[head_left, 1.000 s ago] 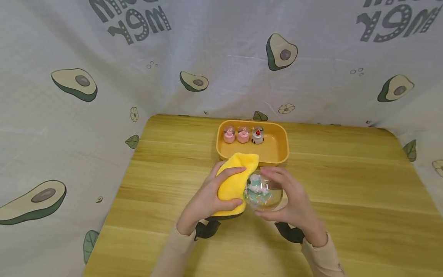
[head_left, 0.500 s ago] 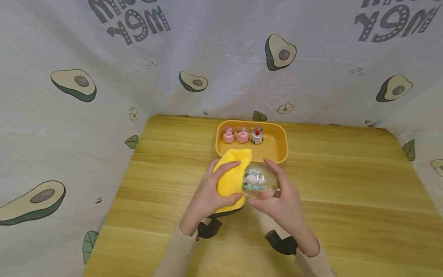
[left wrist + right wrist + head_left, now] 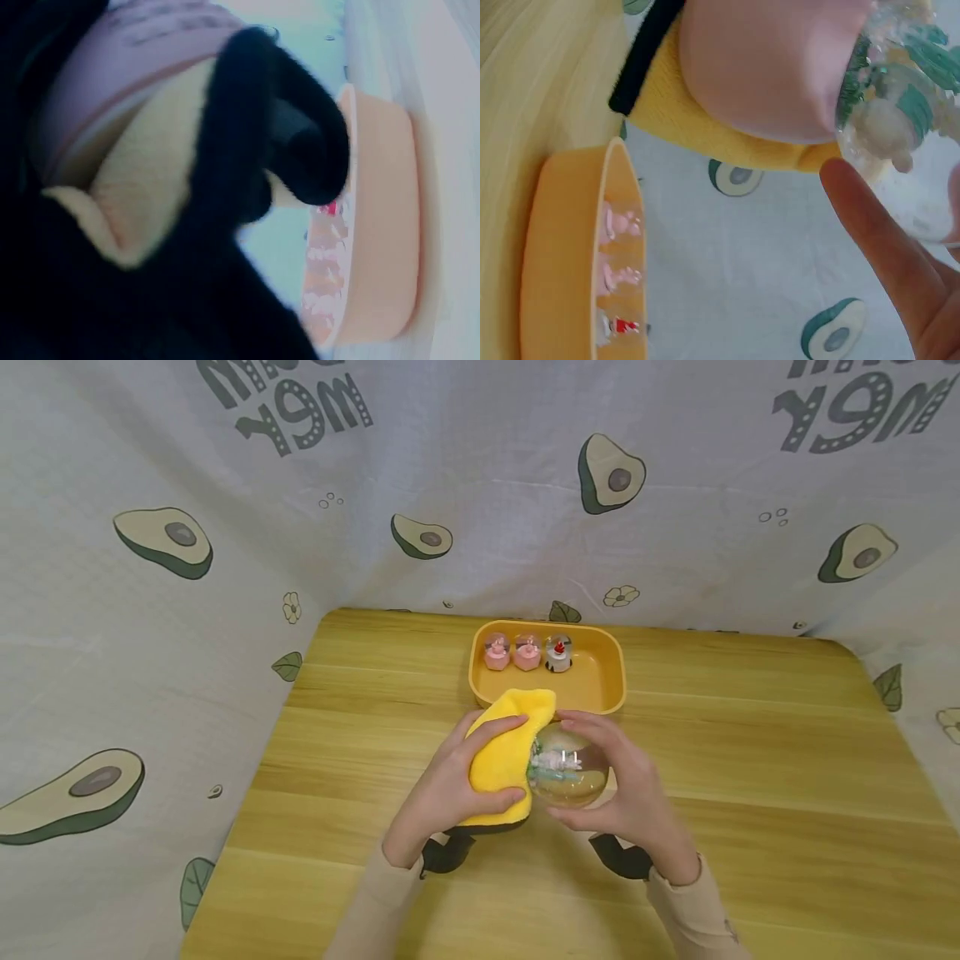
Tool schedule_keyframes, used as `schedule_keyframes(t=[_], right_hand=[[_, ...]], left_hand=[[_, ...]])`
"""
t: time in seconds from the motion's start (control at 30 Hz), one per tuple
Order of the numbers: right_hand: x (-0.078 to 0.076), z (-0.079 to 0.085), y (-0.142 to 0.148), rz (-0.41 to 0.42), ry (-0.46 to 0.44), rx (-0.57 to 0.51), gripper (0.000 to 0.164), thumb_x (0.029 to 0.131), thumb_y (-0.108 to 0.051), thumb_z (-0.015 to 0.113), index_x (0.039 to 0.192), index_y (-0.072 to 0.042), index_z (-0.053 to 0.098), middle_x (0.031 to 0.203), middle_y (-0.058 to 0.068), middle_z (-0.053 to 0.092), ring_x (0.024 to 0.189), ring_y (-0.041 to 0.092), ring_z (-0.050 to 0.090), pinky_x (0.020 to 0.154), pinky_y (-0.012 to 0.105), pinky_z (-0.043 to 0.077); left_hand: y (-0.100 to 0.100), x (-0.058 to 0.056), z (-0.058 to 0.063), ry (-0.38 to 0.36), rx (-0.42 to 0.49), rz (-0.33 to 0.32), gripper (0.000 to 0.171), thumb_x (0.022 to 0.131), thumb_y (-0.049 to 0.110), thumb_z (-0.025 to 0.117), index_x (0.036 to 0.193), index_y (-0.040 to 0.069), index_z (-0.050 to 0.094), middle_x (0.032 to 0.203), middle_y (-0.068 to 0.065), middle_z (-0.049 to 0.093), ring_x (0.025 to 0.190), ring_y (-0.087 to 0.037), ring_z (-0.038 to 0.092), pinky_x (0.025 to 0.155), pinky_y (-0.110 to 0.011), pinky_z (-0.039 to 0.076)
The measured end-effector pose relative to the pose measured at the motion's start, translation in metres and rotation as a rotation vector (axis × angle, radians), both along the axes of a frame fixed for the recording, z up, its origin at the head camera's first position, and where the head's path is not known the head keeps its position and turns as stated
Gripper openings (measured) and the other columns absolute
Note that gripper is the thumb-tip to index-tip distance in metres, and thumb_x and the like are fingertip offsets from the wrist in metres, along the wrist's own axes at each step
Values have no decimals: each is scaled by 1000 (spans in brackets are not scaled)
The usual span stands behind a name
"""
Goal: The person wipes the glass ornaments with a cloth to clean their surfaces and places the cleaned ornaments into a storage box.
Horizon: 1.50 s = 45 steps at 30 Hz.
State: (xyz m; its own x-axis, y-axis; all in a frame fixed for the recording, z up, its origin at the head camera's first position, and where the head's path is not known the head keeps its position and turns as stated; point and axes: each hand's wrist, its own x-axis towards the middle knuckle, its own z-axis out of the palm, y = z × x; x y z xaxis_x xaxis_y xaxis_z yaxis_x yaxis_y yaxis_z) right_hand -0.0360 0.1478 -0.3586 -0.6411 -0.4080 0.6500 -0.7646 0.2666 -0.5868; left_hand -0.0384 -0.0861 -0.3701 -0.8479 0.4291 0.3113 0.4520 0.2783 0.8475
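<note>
A snow globe point(image 3: 573, 777) with a clear glass ball lies on its side between my two hands, white and green figures inside. Its pink base point(image 3: 769, 64) shows in the right wrist view, backed by a yellow cloth point(image 3: 506, 764) with a dark edge. My left hand point(image 3: 442, 789) grips the cloth around the base, thumb and fingers spread over it. From the right, my right hand point(image 3: 641, 793) holds the glass ball with curved fingers and thumb. In the left wrist view the dark-edged cloth hides much of the pink base.
Just beyond the hands stands a yellow tray point(image 3: 611, 681). Inside, along its left and middle, sit two small pink globes point(image 3: 497, 653) and a white one point(image 3: 558, 656) with a red top. A white avocado-print curtain point(image 3: 495, 527) hangs behind the wooden table point(image 3: 750, 760).
My right hand shifted left and twisted round the ball, then came back right. The figures in the globe have turned. The left hand keeps its grip on the cloth, with slight movement.
</note>
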Motion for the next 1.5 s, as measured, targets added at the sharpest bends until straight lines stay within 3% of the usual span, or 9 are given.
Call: schedule_keyframes(t=[0.2, 0.47, 0.63, 0.77, 0.87, 0.93, 1.1, 1.23, 1.5], right_hand=[[2, -9, -10, -111, -36, -128, 84, 69, -45, 82, 120, 13, 50, 111, 24, 60, 104, 20, 58, 86, 19, 47], [17, 0, -23, -492, -297, -45, 78, 57, -11, 90, 123, 3, 52, 112, 16, 61, 86, 21, 55, 68, 19, 47], [16, 13, -12, -224, -287, 35, 98, 58, 0, 89, 143, -5, 39, 140, 14, 44, 79, 21, 60, 70, 24, 53], [11, 18, -2, 31, -225, 62, 85, 70, -1, 81, 144, -3, 39, 151, 17, 28, 71, 9, 62, 85, 24, 49], [7, 17, 1, 116, -184, 47, 72, 77, -12, 80, 139, -1, 45, 146, 20, 35, 66, 5, 62, 82, 20, 49], [6, 16, 1, 106, -181, 41, 74, 73, -13, 84, 137, -2, 48, 141, 19, 41, 79, 8, 63, 77, 21, 51], [6, 14, -2, -53, -130, 30, 79, 65, -34, 89, 130, -4, 54, 125, 12, 54, 98, 13, 55, 58, 19, 50], [5, 10, -8, -224, -86, 27, 81, 67, -53, 81, 125, -1, 56, 110, 9, 62, 80, 12, 55, 57, 17, 47], [12, 6, -19, -479, -264, 68, 66, 67, -29, 85, 115, 3, 53, 81, 9, 61, 61, 13, 50, 51, 19, 42]], left_hand=[[7, 3, -5, 40, -51, 88, 75, 71, 25, 84, 137, 32, 49, 130, -4, 42, 94, -17, 50, 70, -31, 47], [17, 5, -12, 63, -27, 149, 74, 72, 25, 83, 137, 31, 48, 128, -6, 41, 92, -18, 50, 67, -30, 47], [8, 1, -11, -54, 76, 131, 74, 70, 19, 83, 136, 32, 50, 126, -1, 44, 95, -18, 48, 70, -35, 45], [-2, -3, -4, -65, 94, 71, 73, 71, 19, 82, 136, 29, 51, 127, -2, 46, 93, -19, 48, 70, -36, 44], [-6, -5, 1, -33, 64, 35, 72, 72, 21, 81, 137, 27, 50, 131, -3, 44, 94, -20, 49, 70, -36, 45], [-7, -5, 3, -21, 51, 23, 72, 72, 21, 81, 137, 27, 51, 132, -3, 44, 94, -19, 49, 70, -35, 45], [-6, -4, 6, -11, 38, 11, 72, 72, 22, 80, 138, 27, 50, 132, -3, 43, 92, -19, 49, 69, -33, 46], [-4, -2, 8, 16, -12, 42, 73, 72, 24, 81, 138, 28, 50, 131, -5, 43, 91, -18, 49, 67, -32, 47], [2, 0, 4, 58, -84, 86, 75, 72, 25, 82, 138, 30, 48, 131, -7, 41, 90, -18, 51, 68, -31, 49]])
